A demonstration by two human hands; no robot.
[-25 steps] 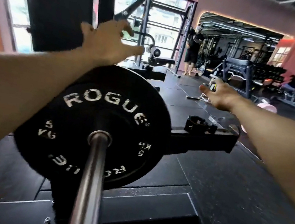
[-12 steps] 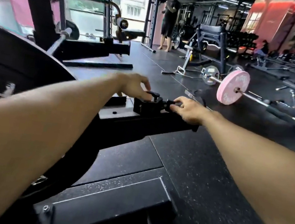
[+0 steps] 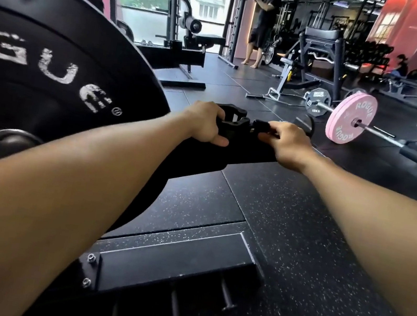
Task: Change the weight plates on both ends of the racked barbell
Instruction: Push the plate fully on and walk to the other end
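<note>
A black Rogue bumper plate (image 3: pixel 51 70) fills the left of the view, mounted on the barbell, whose steel sleeve end (image 3: pixel 10 138) shows under my left forearm. A black barbell collar clamp (image 3: pixel 232 123) sits just above the rack's black base beam (image 3: pixel 244 152). My left hand (image 3: pixel 204 124) wraps the collar's ring from the left. My right hand (image 3: pixel 289 146) pinches the collar's lever on the right side. Both forearms stretch forward across the view.
The rack's foot with bolts (image 3: pixel 172 270) lies close in front on speckled rubber flooring. A barbell with pink plates (image 3: pixel 350 118) and a 10 kg black plate rests on the floor to the right. A person (image 3: pixel 263 21) stands by a far rack. Benches and machines line the back.
The camera moved closer and left, so the black plate now looms larger. My hands went from reaching in the air to closing on the collar at the beam, which now sits slightly raised.
</note>
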